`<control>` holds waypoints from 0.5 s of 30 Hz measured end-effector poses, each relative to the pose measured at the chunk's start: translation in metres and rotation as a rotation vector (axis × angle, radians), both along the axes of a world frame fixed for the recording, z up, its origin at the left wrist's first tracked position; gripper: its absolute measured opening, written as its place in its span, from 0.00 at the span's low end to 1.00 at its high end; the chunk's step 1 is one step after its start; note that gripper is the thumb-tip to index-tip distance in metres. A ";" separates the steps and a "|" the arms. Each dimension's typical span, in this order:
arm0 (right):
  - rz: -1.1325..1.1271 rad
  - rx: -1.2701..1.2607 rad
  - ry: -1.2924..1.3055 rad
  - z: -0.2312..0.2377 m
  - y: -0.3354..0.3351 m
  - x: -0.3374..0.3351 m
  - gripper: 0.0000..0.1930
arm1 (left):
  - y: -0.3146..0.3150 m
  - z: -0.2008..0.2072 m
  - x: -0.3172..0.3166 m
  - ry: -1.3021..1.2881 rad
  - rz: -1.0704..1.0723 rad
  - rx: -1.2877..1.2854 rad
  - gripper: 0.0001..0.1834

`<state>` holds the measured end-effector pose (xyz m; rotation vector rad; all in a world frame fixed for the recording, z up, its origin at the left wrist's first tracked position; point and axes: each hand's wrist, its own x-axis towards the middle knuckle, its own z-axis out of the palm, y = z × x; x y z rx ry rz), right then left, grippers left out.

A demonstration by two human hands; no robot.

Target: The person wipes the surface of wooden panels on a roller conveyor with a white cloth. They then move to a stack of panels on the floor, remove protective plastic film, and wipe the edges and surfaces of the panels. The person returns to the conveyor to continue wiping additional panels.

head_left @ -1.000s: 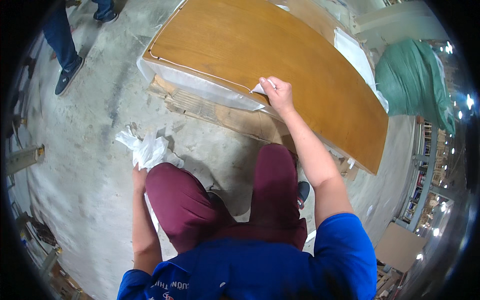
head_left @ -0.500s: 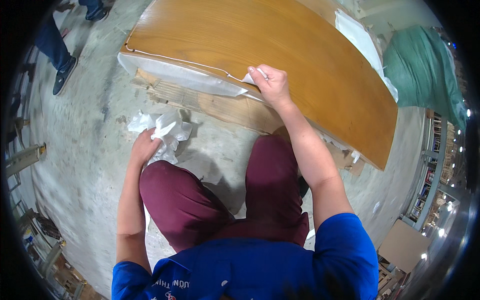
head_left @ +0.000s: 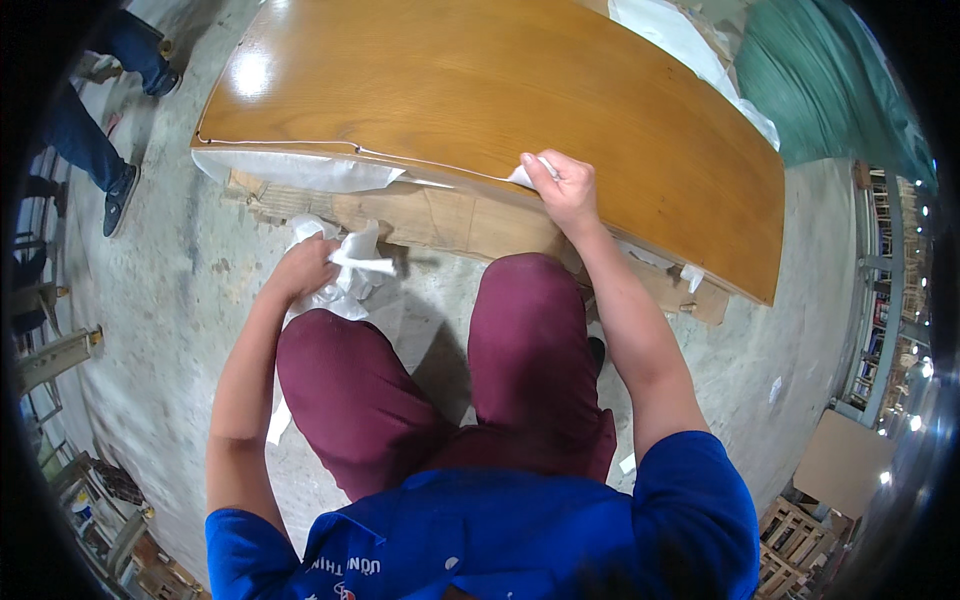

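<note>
A large glossy brown wooden panel [head_left: 480, 85] lies in front of me. My right hand [head_left: 567, 190] is closed at its near edge around a small bit of white wrapping sheet [head_left: 521, 177]. A thin white cord [head_left: 440, 162] runs from that hand along the edge to the panel's left corner. Down to the left, just above the floor, my left hand [head_left: 305, 268] grips a crumpled bundle of white wrapping sheet [head_left: 350, 285], with a white strip sticking out to the right. More white sheet [head_left: 300, 172] hangs below the panel's near side.
Flattened cardboard [head_left: 450, 222] lies under the panel on the concrete floor [head_left: 160, 330]. A green cover [head_left: 825, 90] drapes something at the far right. Another person's shoe [head_left: 121, 200] and legs stand at the left. Metal racks [head_left: 875, 290] line the right side.
My right hand has drawn slightly along the edge to the right, and the visible stretch of cord is longer. My left hand has come slightly up and right with the bundle.
</note>
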<state>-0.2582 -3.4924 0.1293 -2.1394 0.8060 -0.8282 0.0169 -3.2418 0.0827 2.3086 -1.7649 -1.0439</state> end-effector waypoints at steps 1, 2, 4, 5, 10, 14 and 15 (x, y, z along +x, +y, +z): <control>-0.018 0.001 0.007 0.001 -0.002 -0.009 0.16 | -0.007 0.004 -0.006 0.006 0.028 0.020 0.15; -0.040 -0.001 0.019 0.001 -0.005 -0.022 0.15 | -0.013 0.008 -0.011 -0.010 0.028 0.032 0.18; -0.079 -0.015 0.037 0.000 -0.009 -0.045 0.15 | -0.025 0.018 -0.018 0.042 0.016 0.093 0.20; -0.093 -0.028 0.039 0.002 -0.011 -0.054 0.15 | -0.029 0.021 -0.020 0.064 0.015 0.123 0.21; -0.120 -0.011 0.037 0.004 -0.017 -0.075 0.17 | -0.049 0.025 -0.035 -0.165 -0.060 0.155 0.21; -0.103 0.012 0.059 0.000 -0.019 -0.077 0.17 | -0.061 0.021 -0.048 -0.149 -0.157 0.045 0.17; -0.104 0.017 0.070 0.000 -0.020 -0.077 0.17 | -0.063 0.021 -0.050 -0.090 -0.158 -0.017 0.15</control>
